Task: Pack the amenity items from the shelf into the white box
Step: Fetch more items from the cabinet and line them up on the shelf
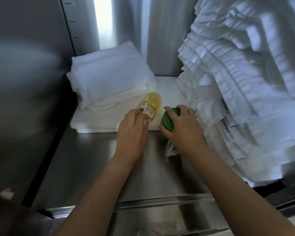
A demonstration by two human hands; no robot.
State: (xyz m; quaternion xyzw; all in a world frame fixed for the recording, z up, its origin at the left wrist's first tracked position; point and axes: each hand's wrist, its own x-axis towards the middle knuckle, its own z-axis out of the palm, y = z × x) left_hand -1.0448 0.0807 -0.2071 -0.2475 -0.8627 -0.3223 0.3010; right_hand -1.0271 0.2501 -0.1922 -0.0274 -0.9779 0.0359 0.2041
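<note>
A yellow bottle (151, 103) with a printed label lies on its side on a flat white folded cloth (99, 122) on the steel shelf. My left hand (132, 133) grips its near end with fingers and thumb. Just to the right, my right hand (181, 129) curls over a green ribbed object (168, 119), which is partly hidden under my fingers. A crinkled clear wrapper (171, 149) shows below my right hand. The white box is not in view.
A stack of folded white towels (109, 77) sits at the back left of the steel shelf (85, 160). A tall leaning pile of white linens (242, 86) fills the right side. Steel walls close the left and back.
</note>
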